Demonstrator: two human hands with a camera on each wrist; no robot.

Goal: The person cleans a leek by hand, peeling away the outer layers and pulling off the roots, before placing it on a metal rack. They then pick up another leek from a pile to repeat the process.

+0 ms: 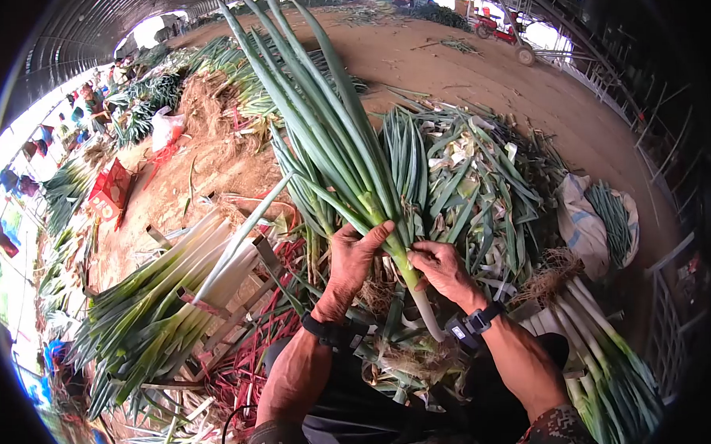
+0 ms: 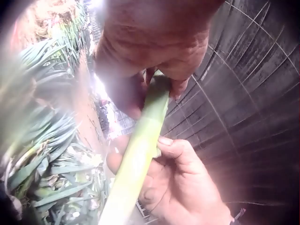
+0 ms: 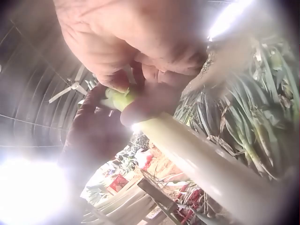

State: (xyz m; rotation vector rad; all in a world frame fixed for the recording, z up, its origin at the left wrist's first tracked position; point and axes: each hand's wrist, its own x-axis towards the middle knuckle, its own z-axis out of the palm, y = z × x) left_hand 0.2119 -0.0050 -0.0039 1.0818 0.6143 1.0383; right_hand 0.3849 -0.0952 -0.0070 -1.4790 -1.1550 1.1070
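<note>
A long green onion (image 1: 345,160) slants across the middle of the head view, leaves fanned toward the top and white stem pointing down toward the lap. My left hand (image 1: 357,257) grips it just below where the leaves spread. Slightly lower, my right hand (image 1: 445,272) pinches at the green part of the stalk with thumb and fingers. In the left wrist view, the right thumb (image 2: 171,146) lies at a small loose edge on the stalk. The right wrist view shows the smooth white stem (image 3: 201,164) running out below the right hand (image 3: 131,42); the root end is out of that view.
A wooden rack (image 1: 210,305) at the left holds a stack of green onions (image 1: 155,299). Red ties (image 1: 254,358) lie beside it. Trimmed leaves (image 1: 479,186) heap up ahead to the right. More rooted onions (image 1: 586,331) lie at the right, near a white sack (image 1: 582,222).
</note>
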